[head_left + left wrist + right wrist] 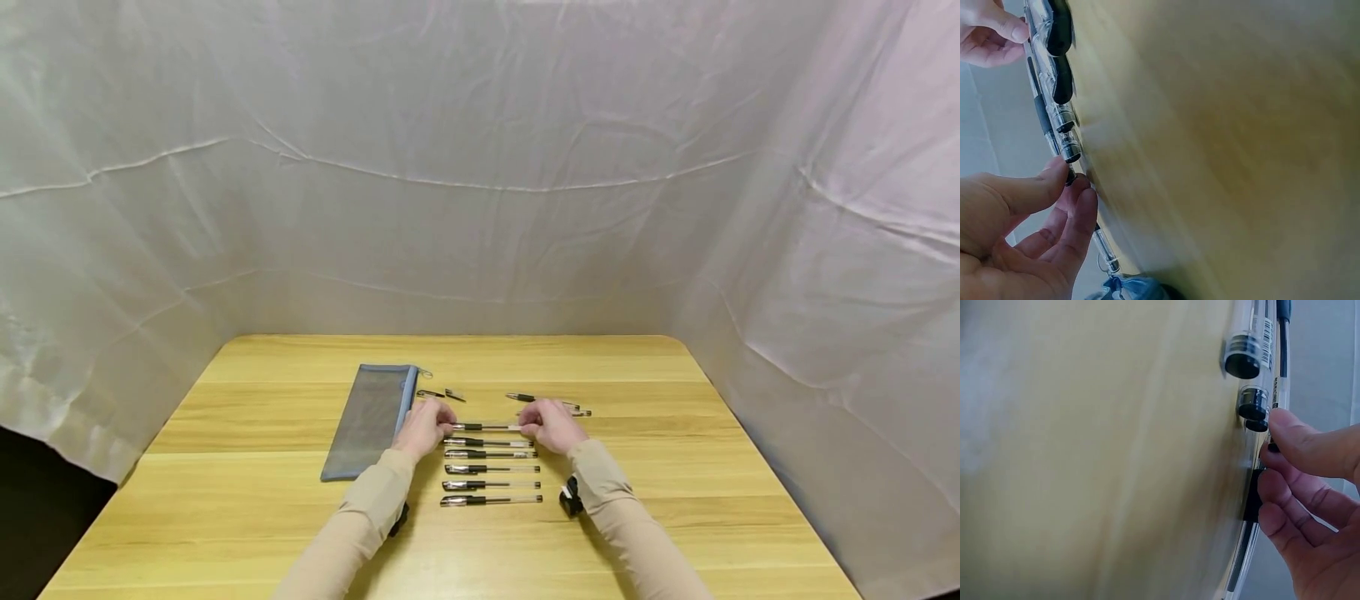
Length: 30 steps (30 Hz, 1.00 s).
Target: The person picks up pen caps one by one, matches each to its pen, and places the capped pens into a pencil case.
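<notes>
Pinching a pen (469,427) at both ends in the head view, the left hand (424,425) and right hand (553,424) held it between the pen row (497,469) and the table's (480,354) far edge. By left wrist, fingertips (1087,200) seemed nearly closed; by right wrist, uneven release could have rolled it askew.

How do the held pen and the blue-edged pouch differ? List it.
The held pen is slim; the blue-edged pouch is wide and flat. The pen runs left to right, the pouch front to back. The left hand and right hand pinch the pen; neither grips the pouch. Both are close to the left hand.
</notes>
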Each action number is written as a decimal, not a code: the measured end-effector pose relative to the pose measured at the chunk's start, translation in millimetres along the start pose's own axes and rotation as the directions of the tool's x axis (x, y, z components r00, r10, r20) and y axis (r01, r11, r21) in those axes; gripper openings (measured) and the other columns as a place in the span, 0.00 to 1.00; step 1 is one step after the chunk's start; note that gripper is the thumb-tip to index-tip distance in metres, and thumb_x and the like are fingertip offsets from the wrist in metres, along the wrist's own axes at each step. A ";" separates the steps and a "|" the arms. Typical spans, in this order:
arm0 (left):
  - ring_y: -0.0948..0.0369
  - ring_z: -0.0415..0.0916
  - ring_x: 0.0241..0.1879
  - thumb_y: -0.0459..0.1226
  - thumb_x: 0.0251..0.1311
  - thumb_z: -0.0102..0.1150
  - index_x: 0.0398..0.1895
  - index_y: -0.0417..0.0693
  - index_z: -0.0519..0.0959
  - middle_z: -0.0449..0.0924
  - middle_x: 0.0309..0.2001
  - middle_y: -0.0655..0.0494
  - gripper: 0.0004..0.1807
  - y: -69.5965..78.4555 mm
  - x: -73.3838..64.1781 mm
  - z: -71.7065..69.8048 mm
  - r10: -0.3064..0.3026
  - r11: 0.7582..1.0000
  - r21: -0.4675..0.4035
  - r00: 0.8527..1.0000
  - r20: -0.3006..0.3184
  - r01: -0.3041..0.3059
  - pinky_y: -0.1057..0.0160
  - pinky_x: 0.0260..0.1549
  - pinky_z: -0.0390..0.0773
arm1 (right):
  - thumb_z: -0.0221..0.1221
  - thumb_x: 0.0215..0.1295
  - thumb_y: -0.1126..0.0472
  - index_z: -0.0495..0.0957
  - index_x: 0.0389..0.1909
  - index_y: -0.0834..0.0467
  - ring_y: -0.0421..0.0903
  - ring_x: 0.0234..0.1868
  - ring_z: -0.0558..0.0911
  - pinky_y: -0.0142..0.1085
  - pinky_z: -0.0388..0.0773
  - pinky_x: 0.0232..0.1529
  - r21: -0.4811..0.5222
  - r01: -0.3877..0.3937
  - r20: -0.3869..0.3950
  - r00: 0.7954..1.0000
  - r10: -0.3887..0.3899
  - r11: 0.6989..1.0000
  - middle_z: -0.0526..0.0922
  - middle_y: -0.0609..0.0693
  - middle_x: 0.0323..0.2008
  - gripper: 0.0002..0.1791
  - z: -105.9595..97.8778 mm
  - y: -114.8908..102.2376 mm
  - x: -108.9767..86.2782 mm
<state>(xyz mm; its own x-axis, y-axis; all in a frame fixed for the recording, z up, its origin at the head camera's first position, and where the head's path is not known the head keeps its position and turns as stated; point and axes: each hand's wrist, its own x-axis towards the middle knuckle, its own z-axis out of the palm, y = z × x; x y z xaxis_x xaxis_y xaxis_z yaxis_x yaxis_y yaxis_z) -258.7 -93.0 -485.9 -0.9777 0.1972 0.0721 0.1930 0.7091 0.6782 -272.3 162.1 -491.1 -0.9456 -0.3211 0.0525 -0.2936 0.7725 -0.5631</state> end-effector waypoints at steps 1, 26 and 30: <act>0.54 0.83 0.40 0.26 0.58 0.66 0.33 0.42 0.86 0.88 0.35 0.50 0.04 0.2 0.0 0.2 0.000 1.000 0.002 1.000 0.000 0.000 0.53 0.43 0.83 | 0.68 0.59 0.69 0.85 0.32 0.57 0.42 0.35 0.81 0.39 0.82 0.43 -0.002 -0.001 0.000 1.000 0.001 1.000 0.87 0.49 0.32 0.04 0.1 0.2 0.1; 0.56 0.82 0.36 0.23 0.58 0.64 0.31 0.41 0.86 0.86 0.33 0.48 0.07 -3.0 1.5 2.0 0.029 0.999 0.014 1.000 0.004 -0.029 0.56 0.39 0.82 | 0.70 0.56 0.69 0.86 0.29 0.56 0.42 0.35 0.82 0.41 0.82 0.45 -0.039 0.002 0.008 1.000 -0.002 0.999 0.88 0.48 0.32 0.04 1.9 1.3 2.5; 0.55 0.82 0.36 0.22 0.56 0.64 0.32 0.40 0.86 0.86 0.33 0.47 0.07 -3.2 1.2 2.1 0.048 0.999 0.018 0.999 -0.011 -0.048 0.55 0.40 0.83 | 0.71 0.55 0.69 0.86 0.30 0.56 0.41 0.34 0.82 0.40 0.82 0.44 -0.011 0.008 -0.001 1.000 -0.008 1.000 0.87 0.48 0.30 0.05 2.6 3.2 1.7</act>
<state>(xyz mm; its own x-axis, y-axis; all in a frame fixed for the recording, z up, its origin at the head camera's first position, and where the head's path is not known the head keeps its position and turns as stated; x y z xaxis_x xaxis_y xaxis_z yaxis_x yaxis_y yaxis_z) -260.3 -93.6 -489.5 -0.9682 0.2235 0.1122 0.2407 0.7112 0.6605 -274.5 162.7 -494.9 -0.9433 -0.3268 0.0584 -0.3030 0.7757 -0.5536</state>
